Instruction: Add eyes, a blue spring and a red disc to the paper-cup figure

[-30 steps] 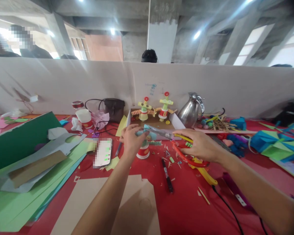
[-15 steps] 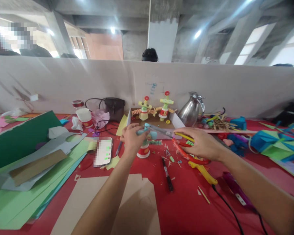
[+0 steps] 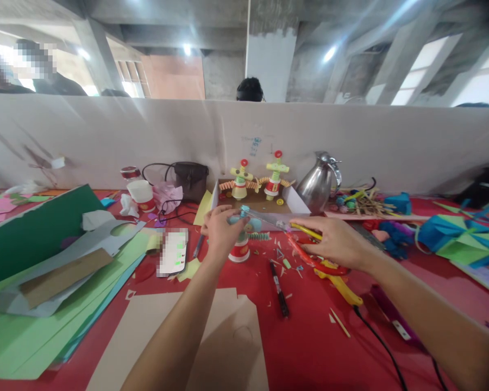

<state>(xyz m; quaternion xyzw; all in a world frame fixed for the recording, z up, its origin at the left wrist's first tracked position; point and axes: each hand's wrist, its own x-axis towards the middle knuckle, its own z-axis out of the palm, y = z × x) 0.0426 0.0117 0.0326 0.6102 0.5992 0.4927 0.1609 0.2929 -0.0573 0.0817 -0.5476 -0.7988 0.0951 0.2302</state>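
Note:
My left hand (image 3: 224, 231) pinches the light-blue paper top (image 3: 244, 213) of a small paper-cup figure, hiding part of it. The figure stands upright on the table, with a red-and-white cup base (image 3: 239, 251) and a green folded-paper arm (image 3: 259, 237) sticking out to the right. My right hand (image 3: 330, 241) is closed around the handles of scissors (image 3: 295, 239) with red and yellow grips. Their blades point left, and the tips lie close to the blue paper beside my left fingers. Whether they touch it I cannot tell.
Two similar figures (image 3: 239, 184) stand in an open box (image 3: 299, 205) behind. A steel jug (image 3: 315, 184) is right of it. A black pen (image 3: 277, 290), a yellow glue gun (image 3: 348, 290) with its cord, and a phone (image 3: 174, 252) lie nearby. Green sheets (image 3: 44, 336) are stacked at left.
The scissor handles look slightly closer together in my right hand. My left hand keeps its hold on the blue paper, and the figure stays in place.

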